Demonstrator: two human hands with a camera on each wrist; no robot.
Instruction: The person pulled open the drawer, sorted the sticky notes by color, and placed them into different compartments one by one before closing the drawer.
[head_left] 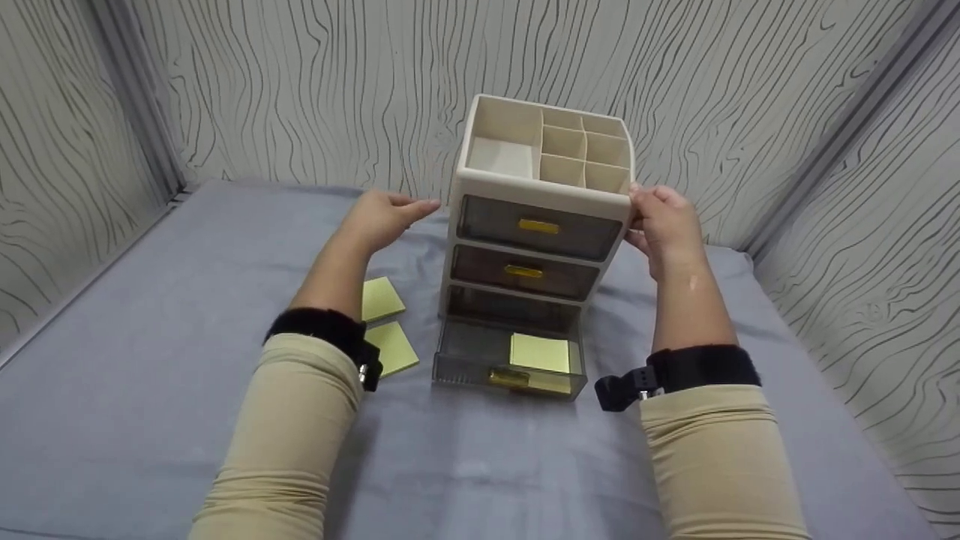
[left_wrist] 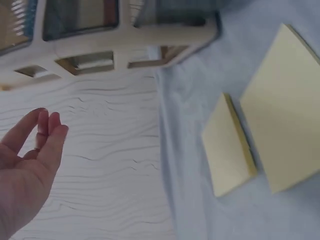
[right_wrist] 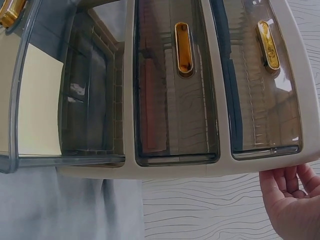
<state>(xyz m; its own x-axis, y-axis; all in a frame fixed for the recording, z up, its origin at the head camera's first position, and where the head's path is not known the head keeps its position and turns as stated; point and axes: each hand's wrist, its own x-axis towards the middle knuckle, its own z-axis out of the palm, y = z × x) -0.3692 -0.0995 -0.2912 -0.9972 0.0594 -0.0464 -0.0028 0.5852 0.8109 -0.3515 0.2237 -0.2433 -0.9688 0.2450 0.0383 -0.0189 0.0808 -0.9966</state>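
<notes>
Drawer organizer stands near the back edge of the grey table, roughly centred. Right hand grips its top right corner, fingers curled on the rim. Left hand hovers just left of it, fingers relaxed and straight, touching nothing.

Progress, as I read it: partway. Bottom drawer is pulled out with one yellow sticky pad inside. Two more pads lie on the table left of the organizer, not yet stowed. Middle drawer and top drawer are closed; contents can't be made out through the smoked fronts. Top compartments look empty.
</notes>
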